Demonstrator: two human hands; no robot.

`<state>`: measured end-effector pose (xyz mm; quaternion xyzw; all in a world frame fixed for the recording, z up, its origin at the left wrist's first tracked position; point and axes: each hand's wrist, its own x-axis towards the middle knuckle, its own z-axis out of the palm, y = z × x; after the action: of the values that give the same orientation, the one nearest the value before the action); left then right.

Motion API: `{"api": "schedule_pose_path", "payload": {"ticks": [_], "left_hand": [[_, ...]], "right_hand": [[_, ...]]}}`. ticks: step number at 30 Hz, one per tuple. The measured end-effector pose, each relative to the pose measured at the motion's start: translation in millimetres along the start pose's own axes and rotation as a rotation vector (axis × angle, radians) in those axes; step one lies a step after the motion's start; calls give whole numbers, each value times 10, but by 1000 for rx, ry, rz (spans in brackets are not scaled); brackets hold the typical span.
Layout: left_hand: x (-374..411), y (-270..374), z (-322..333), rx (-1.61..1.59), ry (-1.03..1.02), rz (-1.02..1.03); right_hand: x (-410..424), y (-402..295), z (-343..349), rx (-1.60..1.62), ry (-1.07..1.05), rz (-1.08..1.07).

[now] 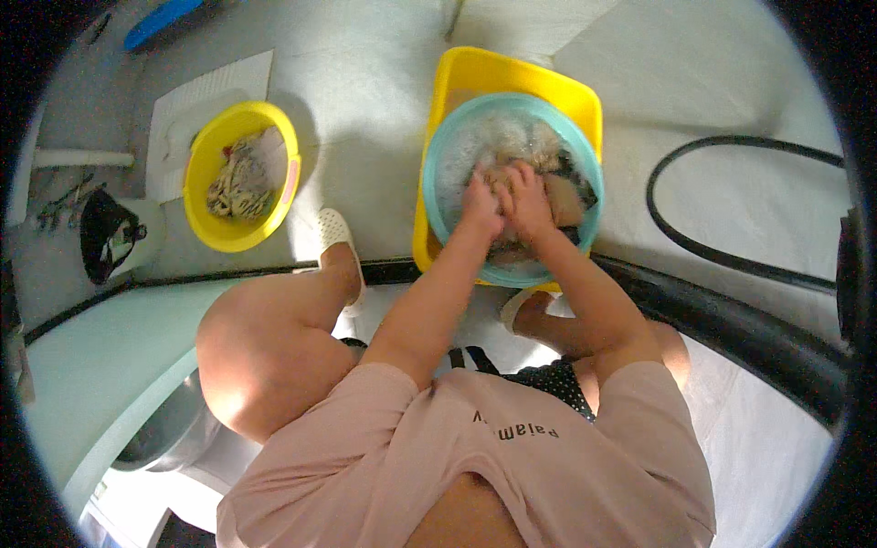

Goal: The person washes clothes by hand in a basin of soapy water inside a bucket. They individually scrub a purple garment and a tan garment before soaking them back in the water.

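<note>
Both of my hands are together inside a round teal basin (431, 181), which rests on a yellow rectangular tub (517, 72). White suds (459, 140) cover much of the water around them. My left hand (482, 205) and my right hand (527, 202) grip bunched wet tan cloth (566, 200), the fingers of both nearly meeting. Darker fabric (584, 198) shows at the basin's right side. Part of the laundry lies hidden under the foam and my hands.
At the left, a yellow round basin (292, 171) holds crumpled patterned cloth (243, 183), beside a white ribbed squat pan (246, 79). A black hose (654, 195) loops at the right. A dark sill (712, 322) crosses the floor near my slippered feet; a bag-lined bin (103, 236) stands far left.
</note>
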<state>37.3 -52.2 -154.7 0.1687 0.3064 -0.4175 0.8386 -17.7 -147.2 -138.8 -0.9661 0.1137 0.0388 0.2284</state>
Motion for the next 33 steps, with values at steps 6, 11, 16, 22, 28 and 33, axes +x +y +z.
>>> {"api": "schedule_pose_path", "payload": {"ticks": [6,11,16,22,28,33], "left_hand": [[470,-49,-492,-28,29,78],[247,-82,-240,105,171,159],[217,21,-193,-227,-72,100],[491,-32,-372,-178,-142,72],[128,71,-172,-167,-258,-60],[164,-49,-188,-133,-185,57]], "right_hand": [[530,-84,133,-258,-257,122],[854,517,413,-510,-107,256],[998,743,-30,-325,-276,221],[302,76,-782,357,-198,448],[-296,-504,-477,-54,152,-277],[230,-187,94,-41,214,-29]]}}
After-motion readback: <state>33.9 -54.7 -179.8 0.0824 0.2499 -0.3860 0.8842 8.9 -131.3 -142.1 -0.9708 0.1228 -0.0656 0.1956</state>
